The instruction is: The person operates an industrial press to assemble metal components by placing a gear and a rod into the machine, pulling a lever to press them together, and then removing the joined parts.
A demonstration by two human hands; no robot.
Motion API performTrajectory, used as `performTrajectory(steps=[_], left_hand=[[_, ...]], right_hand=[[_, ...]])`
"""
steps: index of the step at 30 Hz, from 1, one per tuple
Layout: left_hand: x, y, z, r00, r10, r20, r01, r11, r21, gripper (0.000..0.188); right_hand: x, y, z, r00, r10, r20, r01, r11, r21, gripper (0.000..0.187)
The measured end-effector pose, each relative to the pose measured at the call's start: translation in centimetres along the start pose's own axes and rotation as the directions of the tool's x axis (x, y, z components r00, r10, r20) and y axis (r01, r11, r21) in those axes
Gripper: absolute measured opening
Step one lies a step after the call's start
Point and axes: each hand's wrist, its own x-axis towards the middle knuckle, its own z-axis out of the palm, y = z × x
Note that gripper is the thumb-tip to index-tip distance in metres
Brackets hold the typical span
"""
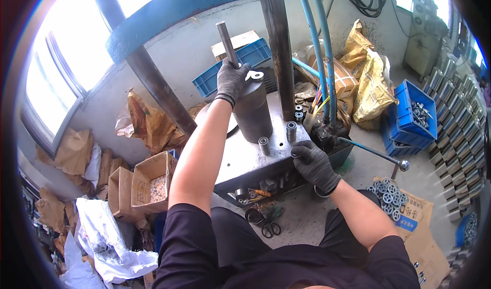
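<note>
My left hand (232, 82), in a dark grey glove, is closed around the lower end of an upright metal rod (225, 39). It rests at the top of a thick grey metal cylinder (253, 116) standing on the press table (232, 161). Beside its fingers, a small pale ring-shaped part (257, 75) lies on the cylinder's top. My right hand (316, 165), gloved too, is at the table's right edge with its fingers curled around a small round part that looks like a bearing (295, 154). Just beyond it stand two short stacks of bearings (291, 131), one nearer the cylinder (264, 146).
Blue press columns and crossbeam (199, 14) rise around the table. A lever with a ball end (403, 164) juts right. Grey wheels (389, 199) lie on cardboard on the floor. Blue crates (409, 116) stand right, cardboard boxes (151, 186) left. Scissors (271, 230) lie below.
</note>
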Motion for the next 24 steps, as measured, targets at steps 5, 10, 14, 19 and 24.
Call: performTrajectory(steps=[5, 10, 14, 19, 24], left_hand=[[0.4, -2.1, 0.6, 0.996, 0.059, -0.066, -0.061, 0.998, -0.034, 0.028], [0.0, -1.7, 0.6, 0.997, 0.028, -0.070, -0.028, 1.000, 0.002, 0.028], [-0.4, -1.6, 0.1, 0.992, 0.002, -0.125, 0.004, 0.999, 0.046, 0.027], [-0.6, -1.1, 0.2, 0.995, -0.003, -0.100, 0.004, 1.000, 0.008, 0.027], [-0.5, -1.0, 0.2, 0.996, -0.021, -0.092, 0.023, 1.000, 0.021, 0.027]], right_hand=[[0.8, -0.8, 0.4, 1.000, -0.023, -0.014, 0.024, 0.994, 0.104, 0.023], [6.5, -2.6, -0.9, 0.999, -0.008, 0.031, 0.011, 0.997, -0.073, 0.016], [13.8, -3.5, -0.2, 0.988, -0.157, -0.008, 0.153, 0.970, -0.187, 0.017], [22.2, -3.4, 2.4, 0.945, -0.310, -0.108, 0.263, 0.911, -0.319, 0.023], [25.8, -1.6, 4.6, 0.984, -0.175, -0.026, 0.139, 0.857, -0.496, 0.030]])
